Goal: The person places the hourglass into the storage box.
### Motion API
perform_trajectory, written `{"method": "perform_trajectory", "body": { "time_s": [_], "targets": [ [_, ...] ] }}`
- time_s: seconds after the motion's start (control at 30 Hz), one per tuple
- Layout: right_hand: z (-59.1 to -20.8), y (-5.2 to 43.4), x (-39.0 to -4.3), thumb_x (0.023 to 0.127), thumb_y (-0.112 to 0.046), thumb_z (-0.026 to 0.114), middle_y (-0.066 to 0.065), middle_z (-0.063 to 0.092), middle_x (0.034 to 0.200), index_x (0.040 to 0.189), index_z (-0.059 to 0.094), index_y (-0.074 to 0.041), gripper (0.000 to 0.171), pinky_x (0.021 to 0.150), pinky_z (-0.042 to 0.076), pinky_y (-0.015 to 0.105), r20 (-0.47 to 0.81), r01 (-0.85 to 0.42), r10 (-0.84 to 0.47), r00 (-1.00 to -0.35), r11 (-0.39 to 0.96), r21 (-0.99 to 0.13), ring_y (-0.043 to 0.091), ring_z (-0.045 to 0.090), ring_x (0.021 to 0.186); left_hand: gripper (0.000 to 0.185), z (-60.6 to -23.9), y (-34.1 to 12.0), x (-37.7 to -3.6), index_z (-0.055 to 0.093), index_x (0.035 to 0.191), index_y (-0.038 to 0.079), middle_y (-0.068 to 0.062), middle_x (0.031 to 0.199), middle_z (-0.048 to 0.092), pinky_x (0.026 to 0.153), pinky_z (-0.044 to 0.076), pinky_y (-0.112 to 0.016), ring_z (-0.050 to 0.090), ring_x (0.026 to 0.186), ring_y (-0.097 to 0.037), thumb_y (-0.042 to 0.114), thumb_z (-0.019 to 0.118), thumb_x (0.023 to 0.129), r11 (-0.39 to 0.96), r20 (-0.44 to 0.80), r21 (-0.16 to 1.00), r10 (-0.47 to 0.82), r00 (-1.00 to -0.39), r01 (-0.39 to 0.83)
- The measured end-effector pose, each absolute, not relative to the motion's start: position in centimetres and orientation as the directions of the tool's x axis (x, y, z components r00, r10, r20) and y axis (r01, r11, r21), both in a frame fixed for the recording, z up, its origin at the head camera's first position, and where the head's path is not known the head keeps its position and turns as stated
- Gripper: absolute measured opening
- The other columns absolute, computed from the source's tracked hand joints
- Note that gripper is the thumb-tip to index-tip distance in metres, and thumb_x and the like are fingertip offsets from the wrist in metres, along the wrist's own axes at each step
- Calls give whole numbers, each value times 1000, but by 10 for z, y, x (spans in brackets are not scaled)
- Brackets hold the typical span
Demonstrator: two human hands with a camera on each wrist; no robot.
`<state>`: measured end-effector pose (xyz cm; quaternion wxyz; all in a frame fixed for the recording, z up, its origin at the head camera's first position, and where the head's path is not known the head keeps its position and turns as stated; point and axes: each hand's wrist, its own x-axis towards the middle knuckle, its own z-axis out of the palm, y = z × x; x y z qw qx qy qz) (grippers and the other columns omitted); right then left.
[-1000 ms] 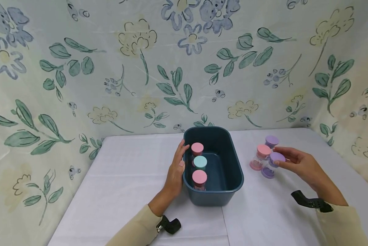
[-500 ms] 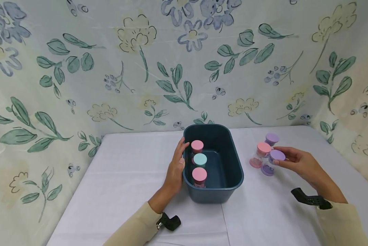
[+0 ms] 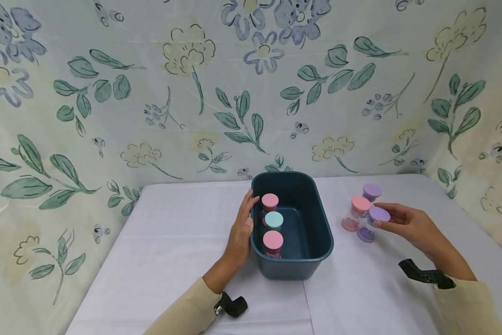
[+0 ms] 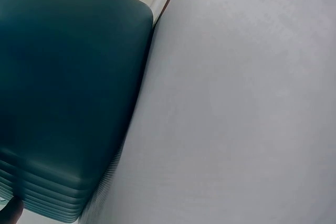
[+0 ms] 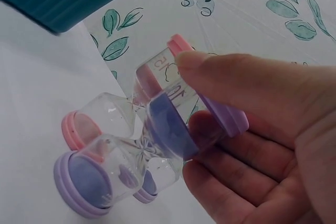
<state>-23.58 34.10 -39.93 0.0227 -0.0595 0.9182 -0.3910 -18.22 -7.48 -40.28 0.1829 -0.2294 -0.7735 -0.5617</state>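
Purple hourglass [image 3: 378, 214] pinched at its top between thumb and fingers of the right hand [image 3: 412, 225]; pink hourglass [image 3: 361, 205] just left of those fingertips, second purple hourglass [image 3: 372, 190] beyond; blue tub [image 3: 290, 270] against extended fingers of the left hand [image 3: 237, 235].

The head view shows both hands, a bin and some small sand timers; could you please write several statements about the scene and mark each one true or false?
1. The left hand rests against the side of the dark bin. True.
2. Inside the bin, the teal-capped timer stands between two pink-capped timers. True.
3. The right hand grips a pink-capped timer. False: the right hand grips a purple-capped timer.
4. All three timers outside the bin have purple caps. False: one is an outside pink timer.
5. The bin lies tipped on its side. False: it stands upright.
6. The backdrop behind the table is printed with leaves and flowers. True.
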Motion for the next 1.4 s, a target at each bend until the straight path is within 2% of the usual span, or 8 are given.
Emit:
{"method": "perform_trajectory", "body": {
  "time_s": [0.17,0.33,0.63,1.0,1.2,1.4],
  "targets": [
    [-398,340,-236,84,-52,66,25,53,134,144,42,-5,80,85,53,43,-17,-69,-118,-993,686,-724,36,59,113,53,-401,-75,-179,33,145,-4,-23,157,17,110,18,-63,15,145,-39,4,28,92,267,546,780,148,-824,565],
    [-398,341,-235,84,-51,67,26,51,136,145,41,-4,81,86,52,43,-17,-68,-119,-993,677,-733,39,57,116,53,-404,-75,-180,33,145,-4,-22,158,16,110,18,-64,15,145,-37,4,28,93,258,555,777,149,-818,574],
    [-397,342,-235,84,-52,66,25,51,136,146,40,-4,82,88,48,48,-22,-56,-106,-994,679,-732,40,56,117,54,-422,-76,-191,32,148,4,-11,160,16,111,19,-62,14,147,-27,7,28,94,286,549,775,138,-824,564],
    [-395,343,-235,83,-53,67,24,53,135,145,42,-6,82,87,50,45,-21,-48,-91,-996,684,-728,26,64,109,53,-399,-73,-179,32,145,-6,-22,158,16,110,18,-64,15,145,-37,9,27,94,266,532,791,147,-834,551],
    [-394,342,-235,83,-55,65,24,53,135,146,41,-7,83,89,48,50,-36,-29,-79,-996,688,-725,38,57,116,53,-400,-74,-179,32,146,-5,-22,158,16,110,18,-63,15,145,-37,9,27,95,271,536,787,147,-832,554],
    [-390,340,-233,84,-54,65,24,55,133,145,42,-6,81,89,47,52,-8,-52,-82,-997,700,-712,40,58,115,54,-400,-74,-179,32,145,-6,-24,157,16,110,19,-63,15,145,-39,4,28,92,268,548,779,148,-823,567]
  ]
}}
